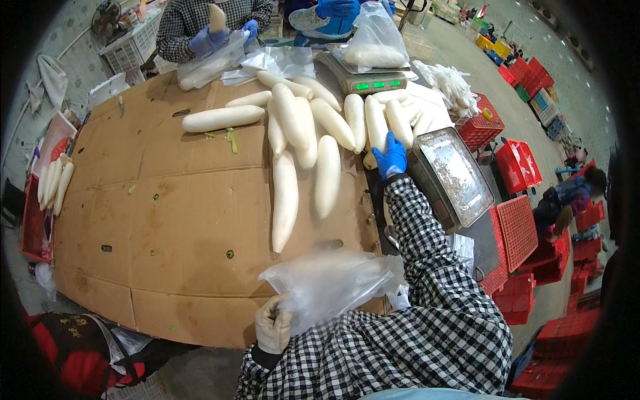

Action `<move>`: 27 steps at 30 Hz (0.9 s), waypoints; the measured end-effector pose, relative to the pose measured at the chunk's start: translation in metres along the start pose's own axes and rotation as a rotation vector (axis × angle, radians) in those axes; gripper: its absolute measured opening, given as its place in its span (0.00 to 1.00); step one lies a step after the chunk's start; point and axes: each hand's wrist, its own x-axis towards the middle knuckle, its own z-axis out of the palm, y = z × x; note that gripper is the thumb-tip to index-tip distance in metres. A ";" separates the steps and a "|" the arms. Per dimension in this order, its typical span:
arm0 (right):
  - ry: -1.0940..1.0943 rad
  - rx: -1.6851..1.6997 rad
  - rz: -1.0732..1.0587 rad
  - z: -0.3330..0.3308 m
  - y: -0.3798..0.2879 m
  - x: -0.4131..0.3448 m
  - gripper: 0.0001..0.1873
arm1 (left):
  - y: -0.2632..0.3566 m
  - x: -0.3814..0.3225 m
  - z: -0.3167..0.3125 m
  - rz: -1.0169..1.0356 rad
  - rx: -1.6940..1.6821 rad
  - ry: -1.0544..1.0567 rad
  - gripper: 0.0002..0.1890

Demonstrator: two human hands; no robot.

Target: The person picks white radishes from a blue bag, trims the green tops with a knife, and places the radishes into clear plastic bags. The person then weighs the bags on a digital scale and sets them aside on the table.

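My left hand (274,324), in a pale glove, grips the edge of a clear plastic bag (332,285) at the near edge of the cardboard-covered table; pale shapes show blurred inside it. Stretched forward, my right hand (390,155) in a blue glove has its fingers on the lower end of a white radish (376,122). More peeled-looking white radishes lie around it, some in a heap (290,115), with one long radish (285,205) pointing toward me and another (327,177) beside it. Whether the right fingers close around the radish cannot be told.
Right of my right hand is a worn metal box (455,175). Behind the radishes stands a digital scale (375,80) bearing a bagged load (375,52). Across the table, one person's blue-gloved hands (209,41) hold a radish and a bag. Red crates (517,165) stand at right.
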 end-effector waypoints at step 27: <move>-0.610 -0.224 -0.322 -0.074 -0.010 0.043 0.38 | 0.006 -0.008 0.005 0.029 0.092 0.124 0.23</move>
